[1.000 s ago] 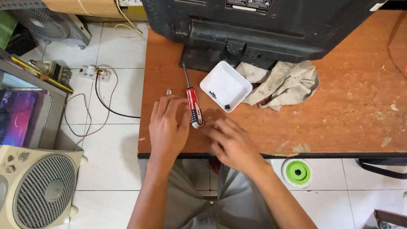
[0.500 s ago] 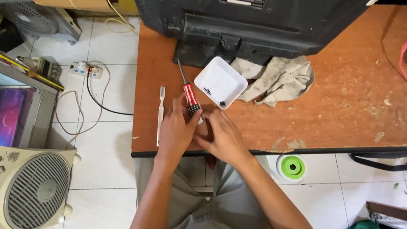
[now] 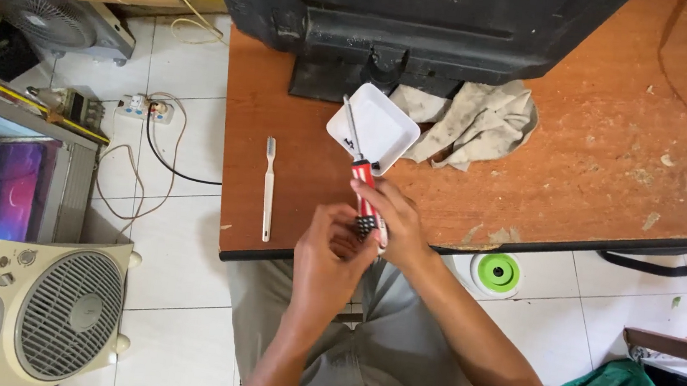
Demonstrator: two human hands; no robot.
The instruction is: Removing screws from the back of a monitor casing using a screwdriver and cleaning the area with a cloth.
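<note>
A screwdriver (image 3: 361, 163) with a red and white handle and a thin metal shaft lies slanted above the front edge of the brown wooden table (image 3: 614, 177). Its shaft reaches over a small white square dish (image 3: 383, 130). My right hand (image 3: 398, 223) wraps the handle from the right. My left hand (image 3: 327, 254) meets it from the left, fingertips pinching the dark lower end of the handle. Both hands are together just over the table's edge, above my lap.
A white toothbrush (image 3: 268, 186) lies left of the hands. A dirty rag (image 3: 480, 122) sits beside the dish, in front of a big black television back (image 3: 411, 15). On the tiled floor are a box fan (image 3: 54, 316), a power strip (image 3: 146, 107) and a green round lid (image 3: 497, 273).
The screwdriver has been lifted off the table and drawn toward the front edge. My two hands have closed together around its handle.
</note>
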